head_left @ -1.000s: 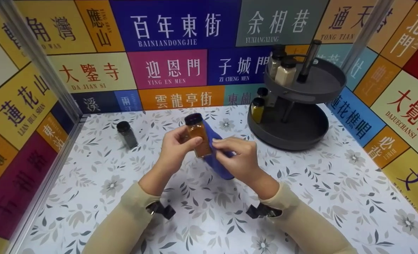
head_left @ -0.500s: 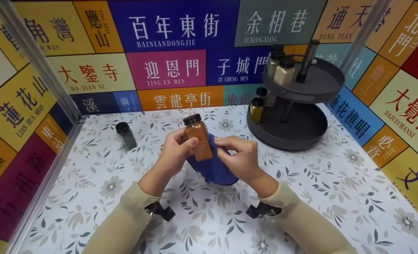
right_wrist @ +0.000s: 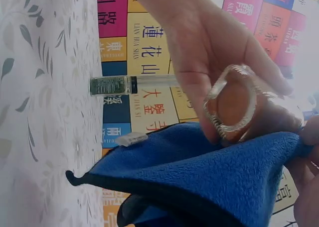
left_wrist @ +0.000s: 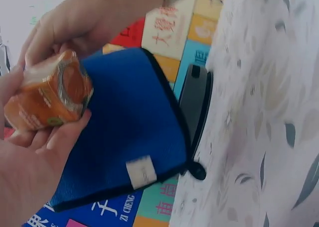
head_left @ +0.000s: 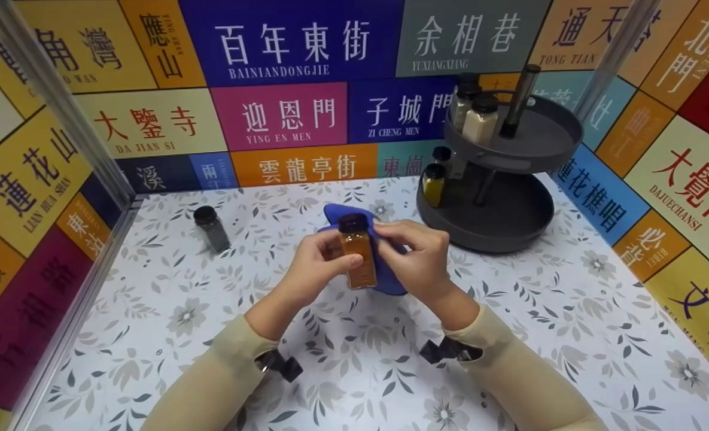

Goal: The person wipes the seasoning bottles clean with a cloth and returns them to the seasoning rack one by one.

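Note:
My left hand (head_left: 315,266) grips a glass spice jar (head_left: 359,257) with a dark lid and orange-brown powder, held above the table and nearly upright. A blue cloth (left_wrist: 129,122) with a dark hem, a small white tag and a corner loop hangs behind and beside the jar. My right hand (head_left: 417,257) pinches the cloth's edge between thumb and fingers, close to the jar's right side. In the right wrist view the jar's glass base (right_wrist: 233,102) faces the camera, and the cloth (right_wrist: 199,167) drapes below it, folded.
A second dark-lidded jar (head_left: 212,229) with greenish contents stands on the floral tabletop (head_left: 186,359) at left. A black two-tier rack (head_left: 492,230) at back right bears several jars on its left side. Sign-printed panels (head_left: 288,114) enclose the back and sides.
Both hands have shifted slightly right, and the jar has moved right and down with the left hand. The blue cloth has swung, and its upper part now shows behind the jar's lid.

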Demonstrator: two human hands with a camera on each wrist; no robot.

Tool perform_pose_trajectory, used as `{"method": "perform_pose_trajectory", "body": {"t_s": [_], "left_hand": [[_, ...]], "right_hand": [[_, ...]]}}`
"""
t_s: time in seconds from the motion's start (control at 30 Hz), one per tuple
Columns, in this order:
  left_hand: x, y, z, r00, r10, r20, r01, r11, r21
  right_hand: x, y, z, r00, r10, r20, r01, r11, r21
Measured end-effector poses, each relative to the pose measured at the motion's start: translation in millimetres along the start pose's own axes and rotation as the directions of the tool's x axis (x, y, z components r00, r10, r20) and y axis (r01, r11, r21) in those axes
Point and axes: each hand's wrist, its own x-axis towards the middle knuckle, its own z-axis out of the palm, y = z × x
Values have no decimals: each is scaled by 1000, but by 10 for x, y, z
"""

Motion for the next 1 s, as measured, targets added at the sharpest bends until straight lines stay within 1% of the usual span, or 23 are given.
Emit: {"method": "perform_pose_trajectory", "body": {"t_s": [0.13, 0.23, 0.33, 0.43, 0.5, 0.53, 0.6, 0.63, 0.67, 0.7, 0.77, 0.8, 0.83, 0.87, 0.9, 0.93, 1.0], "left_hand": [[4, 27, -17, 997, -9, -82, 5, 999, -47], [21, 74, -68, 988, -13, -157, 0, 997, -78], [33, 142, -124, 973, -15, -231, -5, 996, -89], [44, 196, -162, 952, -33, -303, 4, 995, -96], [61, 214, -167, 937, -55, -346, 15, 993, -117], [73, 220, -163, 931, -67, -360, 21, 991, -131], [96, 210, -143, 924, -81, -374, 14, 984, -180], [102, 197, -131, 925, -80, -373, 2, 979, -206], [102, 179, -118, 924, -77, -374, -12, 973, -230], [100, 155, -105, 927, -67, -370, -31, 967, -253], [88, 105, -80, 935, -29, -354, -78, 956, -284], [76, 85, -67, 938, -9, -347, -97, 953, -288], [63, 68, -57, 941, 5, -339, -110, 950, -292], [54, 53, -45, 942, 19, -334, -122, 949, -291], [45, 43, -33, 946, 29, -324, -128, 949, -289], [38, 36, -20, 947, 33, -321, -131, 949, -288], [24, 19, 5, 946, 27, -324, -125, 950, -286]], "right_hand": [[-17, -22, 26, 998, -56, 42, 57, 998, -15], [-52, -35, 65, 994, -77, 76, 78, 997, -9], [-91, -42, 106, 990, -90, 107, 91, 996, -10], [-117, -36, 128, 988, -88, 125, 90, 996, -13], [-120, -21, 126, 990, -59, 131, 59, 998, 2], [-120, -11, 118, 991, -28, 133, 26, 1000, 18], [-116, 10, 98, 989, 69, 129, -75, 996, 46], [-112, 15, 88, 982, 141, 128, -151, 986, 73], [-107, 25, 80, 967, 221, 128, -235, 966, 106], [-99, 36, 74, 944, 303, 127, -320, 937, 143], [-78, 50, 68, 884, 452, 123, -468, 853, 229], [-66, 56, 68, 850, 513, 121, -525, 803, 282], [-53, 64, 68, 819, 562, 116, -565, 754, 334], [-41, 76, 69, 797, 594, 110, -587, 716, 377], [-28, 82, 69, 781, 616, 104, -598, 688, 411], [-19, 85, 69, 768, 633, 97, -604, 666, 437], [-8, 93, 73, 749, 656, 88, -614, 640, 461]]}}
